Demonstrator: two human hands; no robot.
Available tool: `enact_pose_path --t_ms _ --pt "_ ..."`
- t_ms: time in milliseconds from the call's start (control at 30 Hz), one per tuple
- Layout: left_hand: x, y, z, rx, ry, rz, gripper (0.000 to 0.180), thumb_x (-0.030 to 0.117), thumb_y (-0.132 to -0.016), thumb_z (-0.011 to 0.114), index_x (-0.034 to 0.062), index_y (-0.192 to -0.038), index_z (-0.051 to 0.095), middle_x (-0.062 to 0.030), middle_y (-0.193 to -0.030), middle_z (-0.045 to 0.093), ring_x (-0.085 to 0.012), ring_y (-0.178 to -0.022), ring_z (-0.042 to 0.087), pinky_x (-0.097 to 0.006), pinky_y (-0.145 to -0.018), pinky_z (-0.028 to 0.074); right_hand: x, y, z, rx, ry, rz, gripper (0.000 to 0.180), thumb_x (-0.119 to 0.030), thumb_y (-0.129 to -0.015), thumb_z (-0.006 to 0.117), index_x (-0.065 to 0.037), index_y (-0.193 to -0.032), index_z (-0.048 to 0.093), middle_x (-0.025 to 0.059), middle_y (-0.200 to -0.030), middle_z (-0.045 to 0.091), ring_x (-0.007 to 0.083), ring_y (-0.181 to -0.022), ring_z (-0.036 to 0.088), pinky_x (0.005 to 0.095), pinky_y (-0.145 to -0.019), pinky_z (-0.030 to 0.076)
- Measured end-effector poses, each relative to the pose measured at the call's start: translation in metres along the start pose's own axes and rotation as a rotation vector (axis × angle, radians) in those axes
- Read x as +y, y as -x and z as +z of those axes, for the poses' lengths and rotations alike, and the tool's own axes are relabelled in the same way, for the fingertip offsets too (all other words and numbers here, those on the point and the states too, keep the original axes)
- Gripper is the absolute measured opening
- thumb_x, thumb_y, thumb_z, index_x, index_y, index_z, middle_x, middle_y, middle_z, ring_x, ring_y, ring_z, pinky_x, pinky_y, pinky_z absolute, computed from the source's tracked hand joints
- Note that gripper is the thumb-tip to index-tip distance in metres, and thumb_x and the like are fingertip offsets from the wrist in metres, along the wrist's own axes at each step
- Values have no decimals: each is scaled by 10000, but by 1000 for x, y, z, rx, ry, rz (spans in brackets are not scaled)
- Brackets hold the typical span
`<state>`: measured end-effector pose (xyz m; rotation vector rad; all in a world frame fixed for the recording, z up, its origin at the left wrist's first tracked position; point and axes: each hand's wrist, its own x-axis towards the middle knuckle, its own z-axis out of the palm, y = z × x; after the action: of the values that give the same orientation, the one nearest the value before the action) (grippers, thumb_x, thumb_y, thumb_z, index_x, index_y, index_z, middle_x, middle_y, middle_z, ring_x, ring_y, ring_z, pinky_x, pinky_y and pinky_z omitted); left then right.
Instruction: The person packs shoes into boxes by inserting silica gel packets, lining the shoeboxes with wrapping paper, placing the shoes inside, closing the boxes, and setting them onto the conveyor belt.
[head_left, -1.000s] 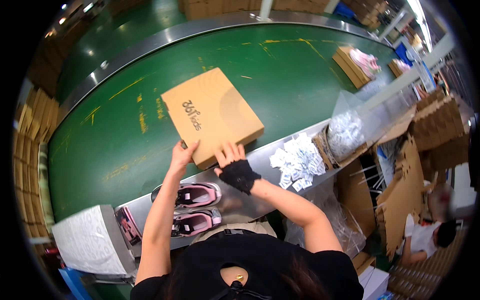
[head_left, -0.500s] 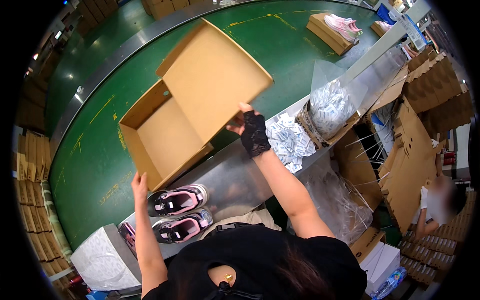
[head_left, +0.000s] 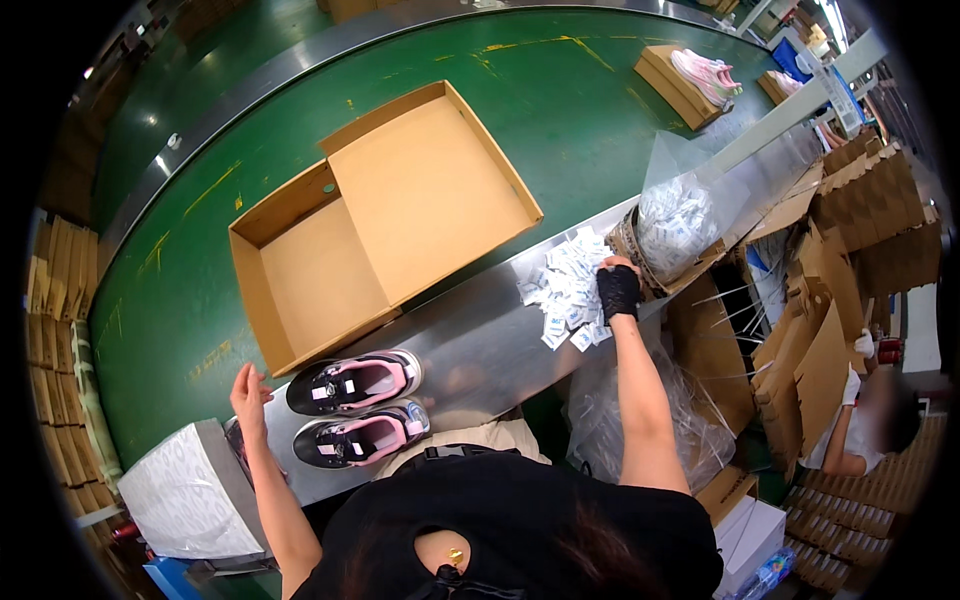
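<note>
A brown cardboard shoebox (head_left: 305,275) lies open on the green surface, its lid (head_left: 430,180) folded back to the right. My left hand (head_left: 250,392) is just off the box's near left corner, empty, with fingers apart. My right hand (head_left: 618,290), in a black lace fingerless glove, is at the right edge of a pile of small white sachets (head_left: 565,290). Its fingers are curled; what they hold, if anything, is hidden. A pair of black and pink sneakers, one (head_left: 355,382) behind the other (head_left: 360,433), sits on the metal ledge (head_left: 470,350) close to my body.
A clear bag of sachets (head_left: 675,225) stands in a container right of the pile. White patterned paper (head_left: 185,490) is stacked at lower left. Pink shoes (head_left: 705,75) rest on a box (head_left: 675,90) farther off. Cardboard and a co-worker (head_left: 850,430) are at right.
Both hands have let go of the shoebox, which now rests flat on the green surface. My right hand has moved right to the sachets; my left has drawn slightly away from the box.
</note>
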<state>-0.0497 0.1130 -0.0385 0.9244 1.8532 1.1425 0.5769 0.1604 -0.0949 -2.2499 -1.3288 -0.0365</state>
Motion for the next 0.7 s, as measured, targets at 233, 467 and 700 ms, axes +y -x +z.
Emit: enact_pose_path --t_ms 233,467,700 --pt "-42 41 -97 354 408 -140 221 212 -833 559 36 -965 537 -42 -718 552 -88 -498 505 -197 -430 423 -112 -3 -69 -214 -1288 387 118 -94 -814 542 9 -867 522 62 -730 571 160 -638 588 232 -504 488" --pt "-41 71 -145 531 419 -73 264 223 -840 545 22 -1011 536 -43 -758 549 -80 -517 467 -206 -438 371 -292 31 -33 -590 -1415 83 141 -92 -795 592 -20 -821 473 29 -630 503 71 -510 448 192 -425 352" --pt "-65 84 -237 767 -3 129 221 172 -844 516 3 -967 586 -58 -785 585 -79 -551 491 -208 -496 412 -385 89 10 -840 -1196 -11 205 -209 -787 621 -27 -824 535 69 -725 574 114 -554 522 213 -460 413"
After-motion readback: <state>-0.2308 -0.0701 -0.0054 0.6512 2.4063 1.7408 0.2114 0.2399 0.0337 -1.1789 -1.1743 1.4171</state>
